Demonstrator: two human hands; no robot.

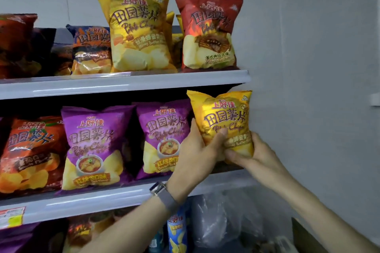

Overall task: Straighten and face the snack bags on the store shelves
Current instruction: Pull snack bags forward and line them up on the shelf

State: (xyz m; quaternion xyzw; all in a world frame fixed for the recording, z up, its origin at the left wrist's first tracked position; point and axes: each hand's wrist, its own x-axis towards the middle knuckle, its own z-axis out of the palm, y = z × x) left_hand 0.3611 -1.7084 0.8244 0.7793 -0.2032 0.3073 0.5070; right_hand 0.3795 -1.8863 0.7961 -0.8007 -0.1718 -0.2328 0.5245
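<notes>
while left hand (197, 150) and right hand (259, 154) both curl round lower half of yellow bag (224, 117), held near upright, label out, at right end of middle shelf (102, 201) beside purple bag (164, 135), i judge step: seating it. next: lower base onto shelf, square front to edge.

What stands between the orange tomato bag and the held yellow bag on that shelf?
The left purple bag and the right purple bag, per the head view.
</notes>
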